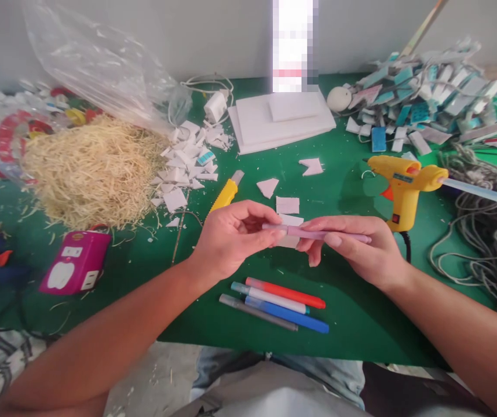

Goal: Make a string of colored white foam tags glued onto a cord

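Between my hands, above the table, lies a purple marker [313, 233], level and pointing left to right. My left hand [235, 234] pinches its left end, which looks like the cap. The fingers of my right hand [357, 243] close round the barrel, with the far tip showing by the palm. Beneath the marker, white foam pieces [291, 220] lie on the green table, partly hidden by my fingers. Nearer to me rest several markers: a red marker [287, 293], a white marker [274, 296], a blue marker [289, 315] and a grey marker [257, 313].
A yellow utility knife [225, 196] lies left of my hands, blade out. At right stands a yellow glue gun [405, 185] beside grey yarn [492, 231]. Straw [96, 174], foam scraps [183, 165], foam sheets [252, 124] and a magenta power adapter [75, 262] lie around.
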Demonstrator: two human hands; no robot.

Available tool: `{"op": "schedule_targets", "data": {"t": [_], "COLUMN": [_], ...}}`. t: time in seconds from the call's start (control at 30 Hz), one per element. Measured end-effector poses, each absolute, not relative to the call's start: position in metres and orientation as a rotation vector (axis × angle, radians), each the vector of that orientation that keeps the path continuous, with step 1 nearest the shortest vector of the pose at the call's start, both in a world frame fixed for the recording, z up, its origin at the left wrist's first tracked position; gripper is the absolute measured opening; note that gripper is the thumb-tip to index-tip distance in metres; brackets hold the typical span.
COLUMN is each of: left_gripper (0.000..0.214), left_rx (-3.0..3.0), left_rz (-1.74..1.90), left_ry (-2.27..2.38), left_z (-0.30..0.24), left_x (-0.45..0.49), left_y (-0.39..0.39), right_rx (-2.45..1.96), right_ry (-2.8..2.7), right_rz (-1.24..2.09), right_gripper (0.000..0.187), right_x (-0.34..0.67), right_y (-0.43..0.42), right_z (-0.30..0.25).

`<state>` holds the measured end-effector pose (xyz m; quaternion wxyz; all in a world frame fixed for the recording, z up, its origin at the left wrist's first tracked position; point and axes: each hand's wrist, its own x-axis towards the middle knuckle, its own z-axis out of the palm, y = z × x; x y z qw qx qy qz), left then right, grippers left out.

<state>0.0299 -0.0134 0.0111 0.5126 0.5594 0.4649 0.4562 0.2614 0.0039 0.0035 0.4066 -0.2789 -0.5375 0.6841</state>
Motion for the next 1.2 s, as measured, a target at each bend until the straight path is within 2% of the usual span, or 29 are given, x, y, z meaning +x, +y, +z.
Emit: {"op": "schedule_targets", "data": {"t": [0.1,0.3,0.4,0.6,0.87,1.07,1.2], "left_gripper": [0.015,0.015,0.010,0.004,0.011,0.014,0.020], "left_rx": [1.162,1.181,1.342,1.897,2.496,2.424,2.530], "left_rz": [1.104,1.061,0.944,0.657,0.481,0.313,0.168], "left_ry": [1.106,1.141,1.173,1.179,0.949,0.799,0.750], "left_z": [0.012,0.016,0.023,0.034,0.011,0.032,0.039], "left_x": [0.038,0.043,0.037,0.013,0.010,0.004,0.005], "left_y": [-0.018,-0.022,-0.018,-0.011,-0.012,-0.022,-0.033], "right_rx": [-0.672,-0.632,-0.680,-0.720,-0.883,-0.919,-0.954], "right_ry": [-1.338,-1.377,-1.458,-1.508,-1.496,-1.485,-1.496], "right_rz": [1.744,1.751,1.656,1.200,1.093,1.088,1.069], "right_gripper": [0.017,0.017,0.015,0.033,0.024,0.020,0.023], "right_x": [0.261,0.263,0.264,0.265,0.262,0.259,0.258], "right_y": [0.002,0.002,0.004,0.007,0.005,0.005,0.005], "right_z": [0.007,0.009,0.005,-0.007,-0.013,-0.009,-0.005]}}
